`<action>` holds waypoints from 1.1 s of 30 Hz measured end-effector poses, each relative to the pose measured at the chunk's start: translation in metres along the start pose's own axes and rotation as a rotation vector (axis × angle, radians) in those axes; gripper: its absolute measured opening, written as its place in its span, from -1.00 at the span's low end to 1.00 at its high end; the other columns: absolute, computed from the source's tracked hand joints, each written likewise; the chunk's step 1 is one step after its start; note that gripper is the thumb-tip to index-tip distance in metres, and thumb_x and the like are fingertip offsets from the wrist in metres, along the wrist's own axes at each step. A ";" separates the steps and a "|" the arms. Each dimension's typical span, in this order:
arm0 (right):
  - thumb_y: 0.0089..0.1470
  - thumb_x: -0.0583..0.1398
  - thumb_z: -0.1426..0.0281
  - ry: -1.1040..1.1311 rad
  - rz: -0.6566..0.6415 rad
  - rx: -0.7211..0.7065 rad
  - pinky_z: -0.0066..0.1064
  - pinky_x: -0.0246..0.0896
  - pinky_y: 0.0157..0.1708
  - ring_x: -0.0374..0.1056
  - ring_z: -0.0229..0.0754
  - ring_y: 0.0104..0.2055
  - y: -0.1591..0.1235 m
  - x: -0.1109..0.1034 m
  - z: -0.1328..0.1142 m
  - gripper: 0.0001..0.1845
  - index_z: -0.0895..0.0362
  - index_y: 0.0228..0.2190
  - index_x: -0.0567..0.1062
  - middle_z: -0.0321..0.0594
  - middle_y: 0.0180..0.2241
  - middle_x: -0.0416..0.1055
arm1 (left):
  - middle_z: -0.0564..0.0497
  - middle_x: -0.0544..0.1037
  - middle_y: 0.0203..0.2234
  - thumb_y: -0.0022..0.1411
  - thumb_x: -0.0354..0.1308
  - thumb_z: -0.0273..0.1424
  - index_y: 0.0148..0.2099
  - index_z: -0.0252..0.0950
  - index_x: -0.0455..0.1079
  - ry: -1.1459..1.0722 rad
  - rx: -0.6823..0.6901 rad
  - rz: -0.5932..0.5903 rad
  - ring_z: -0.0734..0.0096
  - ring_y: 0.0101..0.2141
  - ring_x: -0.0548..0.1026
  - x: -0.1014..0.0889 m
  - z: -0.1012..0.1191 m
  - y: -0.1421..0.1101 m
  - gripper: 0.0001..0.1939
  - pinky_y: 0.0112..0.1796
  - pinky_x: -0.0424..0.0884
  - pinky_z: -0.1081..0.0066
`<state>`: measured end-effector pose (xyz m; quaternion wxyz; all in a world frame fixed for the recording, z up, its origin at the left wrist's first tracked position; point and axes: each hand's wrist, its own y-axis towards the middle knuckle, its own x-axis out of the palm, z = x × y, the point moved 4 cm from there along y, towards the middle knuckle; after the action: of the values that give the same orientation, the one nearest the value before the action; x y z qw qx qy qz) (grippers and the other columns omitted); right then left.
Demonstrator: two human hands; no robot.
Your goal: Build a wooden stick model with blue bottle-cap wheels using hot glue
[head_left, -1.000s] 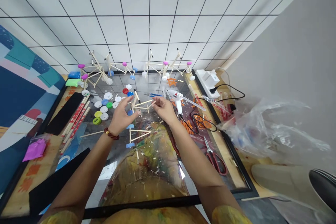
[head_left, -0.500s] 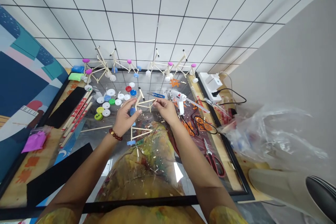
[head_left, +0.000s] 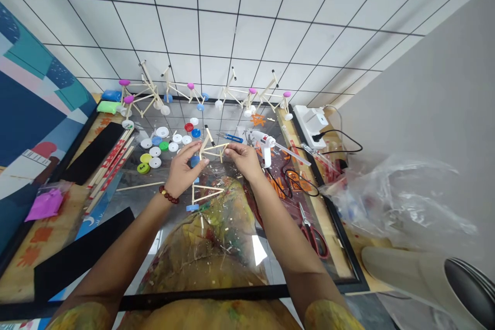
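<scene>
Both my hands hold a small frame of thin wooden sticks (head_left: pixel 212 149) above the glass-topped table (head_left: pixel 232 216). My left hand (head_left: pixel 184 169) grips its left end, fingers curled round a blue bottle cap fixed to the frame. My right hand (head_left: pixel 243 160) pinches the right ends of the sticks. A black-tipped stick rises from the frame's top. Below the hands lies another stick piece (head_left: pixel 203 196) with blue caps on the glass.
A white glue gun (head_left: pixel 265 145) with its cable lies right of my right hand, blue snips (head_left: pixel 232 137) behind. Loose bottle caps (head_left: pixel 162 144), chopsticks (head_left: pixel 110 165), finished stick models (head_left: pixel 201 95) along the wall, red scissors (head_left: pixel 314 232), a power strip (head_left: pixel 315 121), a plastic bag (head_left: pixel 402 206).
The view has shifted a little; my hands and the stick frame stay together, moving slightly away from me. My left fingers have closed more tightly round the blue cap.
</scene>
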<state>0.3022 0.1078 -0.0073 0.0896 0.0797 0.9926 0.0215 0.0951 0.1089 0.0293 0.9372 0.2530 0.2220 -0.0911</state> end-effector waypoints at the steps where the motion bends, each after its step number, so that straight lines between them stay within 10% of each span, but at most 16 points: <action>1: -0.05 0.23 0.26 0.022 -0.002 0.015 -0.32 0.33 -0.20 0.44 -0.14 -0.30 0.000 0.001 0.002 -0.78 0.11 -0.38 0.59 -0.24 -0.36 0.58 | -0.15 0.52 0.07 0.21 0.26 -0.30 0.07 -0.25 0.48 0.007 0.004 0.001 0.16 0.10 0.47 0.000 0.001 0.000 -0.62 0.13 0.40 0.09; 33: 0.01 0.15 0.28 -0.252 0.037 -0.013 -0.32 0.28 -0.23 0.40 -0.13 -0.34 -0.001 -0.003 -0.001 -0.80 0.11 -0.47 0.52 -0.24 -0.47 0.51 | -0.13 0.48 0.15 0.04 0.40 -0.25 0.26 -0.21 0.31 -0.170 -0.154 0.004 0.07 0.13 0.46 0.012 -0.026 -0.007 -0.26 0.19 0.36 0.10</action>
<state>0.3045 0.1065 -0.0055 0.2135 0.0995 0.9717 0.0196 0.0936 0.1154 0.0002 0.9695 0.1721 0.1474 -0.0932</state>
